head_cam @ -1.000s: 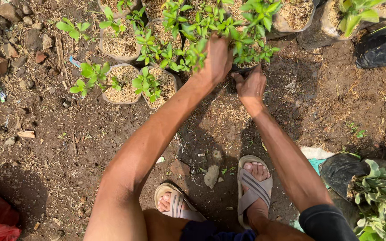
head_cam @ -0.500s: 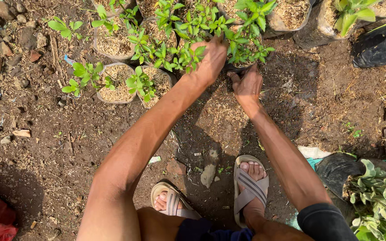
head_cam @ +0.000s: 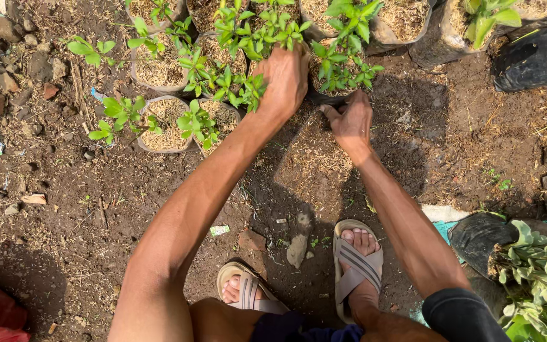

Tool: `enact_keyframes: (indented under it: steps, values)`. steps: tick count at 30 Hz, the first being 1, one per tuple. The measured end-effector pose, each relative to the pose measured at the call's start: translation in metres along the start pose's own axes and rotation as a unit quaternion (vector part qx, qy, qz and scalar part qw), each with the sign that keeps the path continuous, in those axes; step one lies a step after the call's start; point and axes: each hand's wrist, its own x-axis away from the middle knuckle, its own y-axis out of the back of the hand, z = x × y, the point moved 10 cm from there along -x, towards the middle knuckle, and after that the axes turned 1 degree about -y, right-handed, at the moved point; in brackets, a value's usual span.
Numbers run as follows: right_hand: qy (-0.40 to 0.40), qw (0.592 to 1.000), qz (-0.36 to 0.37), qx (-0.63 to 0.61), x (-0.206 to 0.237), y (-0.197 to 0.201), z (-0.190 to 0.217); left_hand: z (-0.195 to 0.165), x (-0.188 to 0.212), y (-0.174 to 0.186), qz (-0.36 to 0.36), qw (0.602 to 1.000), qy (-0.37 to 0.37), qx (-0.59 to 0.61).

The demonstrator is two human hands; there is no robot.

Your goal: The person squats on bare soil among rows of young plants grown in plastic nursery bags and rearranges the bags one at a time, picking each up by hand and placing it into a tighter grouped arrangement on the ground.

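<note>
Both hands grip one black seedling bag [head_cam: 324, 96]: left hand [head_cam: 284, 79] clamped on its rim, right hand [head_cam: 351, 120] clasping its side.

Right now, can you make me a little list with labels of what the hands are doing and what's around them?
left hand: reaching among leafy seedlings, fingers hidden
right hand: touching the base of a black seedling bag
nearby pots: bags topped with pale husk
ground: dark soil, stones, dry bits
feet: grey strap sandals
right edge: leafy plant in black bag
</note>
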Motion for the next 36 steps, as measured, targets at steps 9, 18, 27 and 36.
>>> enact_keyframes:
  steps: [9,18,27,36]
  values:
    - [-0.022,0.998,-0.056,-0.018,-0.007,0.010,0.025,-0.056,0.090,0.054,0.002,0.993,-0.081,0.087]
    - [-0.001,0.994,-0.088,-0.062,-0.027,0.038,0.042,-0.061,0.128,-0.008,0.177,0.981,-0.082,0.001]
    - [0.165,0.978,-0.121,-0.038,0.042,0.100,0.039,-0.095,0.189,-0.049,0.319,0.944,-0.083,0.036]
    - [-0.113,0.991,-0.076,0.016,0.233,0.152,-0.085,-0.063,0.310,-0.097,0.669,0.694,-0.177,-0.199]
